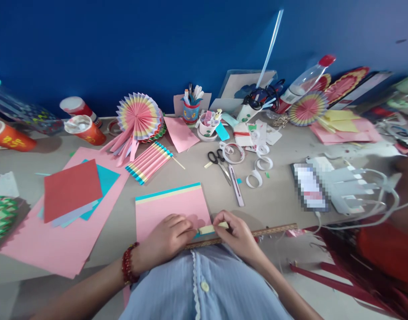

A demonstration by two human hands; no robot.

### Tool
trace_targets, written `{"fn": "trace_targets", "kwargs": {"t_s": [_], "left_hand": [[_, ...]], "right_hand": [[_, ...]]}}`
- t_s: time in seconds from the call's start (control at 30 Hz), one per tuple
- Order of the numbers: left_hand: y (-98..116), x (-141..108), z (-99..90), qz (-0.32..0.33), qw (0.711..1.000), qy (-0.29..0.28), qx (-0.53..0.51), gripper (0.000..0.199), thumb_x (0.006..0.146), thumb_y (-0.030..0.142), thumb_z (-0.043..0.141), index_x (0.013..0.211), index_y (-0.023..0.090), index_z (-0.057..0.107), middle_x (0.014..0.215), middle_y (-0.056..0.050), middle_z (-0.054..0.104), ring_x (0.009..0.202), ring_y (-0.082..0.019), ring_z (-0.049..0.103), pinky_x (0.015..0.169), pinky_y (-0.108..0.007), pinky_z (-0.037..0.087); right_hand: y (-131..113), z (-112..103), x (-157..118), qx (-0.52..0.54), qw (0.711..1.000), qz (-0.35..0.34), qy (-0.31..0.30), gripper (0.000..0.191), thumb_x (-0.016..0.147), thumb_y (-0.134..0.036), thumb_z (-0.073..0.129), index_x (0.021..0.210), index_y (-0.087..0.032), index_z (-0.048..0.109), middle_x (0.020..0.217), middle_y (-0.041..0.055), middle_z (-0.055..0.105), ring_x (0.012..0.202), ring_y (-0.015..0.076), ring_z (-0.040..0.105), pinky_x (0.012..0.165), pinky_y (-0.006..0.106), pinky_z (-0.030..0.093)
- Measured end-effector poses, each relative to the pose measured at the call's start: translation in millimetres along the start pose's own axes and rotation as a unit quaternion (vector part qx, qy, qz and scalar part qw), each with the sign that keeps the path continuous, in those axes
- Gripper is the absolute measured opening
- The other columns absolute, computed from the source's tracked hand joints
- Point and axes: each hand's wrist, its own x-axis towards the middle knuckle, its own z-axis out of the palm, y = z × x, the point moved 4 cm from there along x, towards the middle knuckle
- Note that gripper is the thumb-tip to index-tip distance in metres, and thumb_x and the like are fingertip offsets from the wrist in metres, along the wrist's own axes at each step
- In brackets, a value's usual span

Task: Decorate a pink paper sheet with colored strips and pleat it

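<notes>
The fingers of my right hand (235,232) pinch a narrow pale-yellow paper strip (207,230) at the near right corner of a pink paper sheet (173,208), banded blue and yellow along its far edge. My left hand (168,235) lies across that sheet, fingers at the strip's left end; I cannot tell whether they grip it. Farther back on the table (277,195) lie a pleated multicoloured paper piece (148,163) and black-handled metal scissors (223,170).

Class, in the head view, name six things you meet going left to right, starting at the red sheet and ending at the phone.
Red sheet → beaded bracelet → left hand → pale yellow strip → right hand → phone.
</notes>
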Motion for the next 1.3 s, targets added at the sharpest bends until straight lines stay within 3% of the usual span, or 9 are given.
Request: {"fn": "trace_targets", "kwargs": {"t_s": [0.3,0.5,0.63,0.7,0.83,1.0,1.13,1.2,1.3], "left_hand": [[-10,36,-53.1,-0.185,0.948,-0.023,-0.259,0.016,0.095,0.031,0.056,0.102,0.02,0.066,0.095,-0.003,0.068,0.085,-0.016,0.062,0.076,-0.025,0.046],[-19,61,-51.5,-0.185,0.923,-0.052,-0.334,0.013,0.088,0.024,0.061,0.078,0.018,0.063,0.073,0.002,0.064,0.068,-0.012,0.057,0.064,-0.021,0.04],[-39,60,-49.6,-0.271,0.871,0.005,-0.41,0.016,0.089,0.029,0.057,0.077,0.018,0.057,0.069,0.003,0.056,0.061,-0.011,0.051,0.058,-0.021,0.038],[-46,62,-53.7,-0.285,0.858,0.045,-0.426,0.016,0.089,0.03,0.056,0.078,0.017,0.057,0.07,0.003,0.055,0.063,-0.011,0.051,0.059,-0.021,0.039],[-55,66,-66.9,-0.287,0.857,0.119,-0.412,0.018,0.088,0.032,0.058,0.077,0.017,0.056,0.07,0.003,0.053,0.065,-0.011,0.048,0.061,-0.021,0.038],[-66,64,-78.4,-0.288,0.843,0.169,-0.423,0.02,0.087,0.033,0.062,0.075,0.017,0.057,0.068,0.003,0.051,0.064,-0.01,0.046,0.059,-0.021,0.036],[-71,64,-79.4,-0.294,0.736,0.182,-0.581,0.023,0.085,0.032,0.068,0.071,0.017,0.056,0.078,0.0,0.06,0.065,-0.009,0.049,0.065,-0.022,0.041],[-68,69,-79.3,-0.295,0.657,0.181,-0.67,0.021,0.083,0.029,0.072,0.074,0.017,0.057,0.098,-0.004,0.065,0.076,-0.011,0.057,0.071,-0.023,0.045],[-60,83,-81.8,-0.26,0.56,0.178,-0.766,0.018,0.08,0.026,0.076,0.078,0.018,0.06,0.111,-0.006,0.065,0.096,-0.018,0.062,0.076,-0.026,0.048]], "right_hand": [[-23,-11,13,0.066,0.996,-0.032,-0.056,0.004,0.088,-0.022,0.055,0.085,-0.02,0.056,0.075,-0.0026,0.056,0.06,0.0102,0.051,0.052,0.02,0.037],[-51,-21,43,0.002,0.988,-0.123,-0.097,0.01,0.09,-0.029,0.056,0.097,-0.02,0.057,0.078,-0.0024,0.06,0.061,0.0102,0.055,0.056,0.02,0.042],[-51,-59,97,-0.226,0.967,-0.115,0.021,0.027,0.098,-0.036,0.048,0.119,-0.021,0.054,0.097,0.0036,0.069,0.077,0.0146,0.065,0.069,0.024,0.046],[-47,-72,127,-0.421,0.903,-0.054,0.071,0.028,0.098,-0.037,0.047,0.121,-0.022,0.056,0.108,0.0061,0.07,0.089,0.0192,0.066,0.071,0.026,0.046],[-44,-67,172,-0.486,0.868,-0.026,0.096,0.025,0.094,-0.03,0.051,0.109,-0.014,0.063,0.109,0.017,0.068,0.096,0.0291,0.066,0.067,0.03,0.044],[-55,-66,184,-0.486,0.866,-0.035,0.111,0.028,0.087,-0.027,0.056,0.11,-0.014,0.064,0.095,0.0127,0.071,0.084,0.0262,0.068,0.062,0.028,0.043],[-86,-83,160,-0.437,0.884,-0.103,0.132,0.033,0.087,-0.028,0.056,0.118,-0.024,0.063,0.1,0.0031,0.071,0.076,0.0169,0.066,0.063,0.025,0.045],[-108,-88,136,-0.323,0.888,-0.262,0.196,0.032,0.087,-0.022,0.053,0.117,-0.022,0.065,0.103,0.0047,0.069,0.064,0.0127,0.062,0.064,0.025,0.049],[-122,-78,98,-0.212,0.802,-0.488,0.273,0.035,0.085,-0.018,0.059,0.12,-0.023,0.062,0.104,0.0072,0.067,0.079,0.0177,0.066,0.073,0.03,0.053]]}}
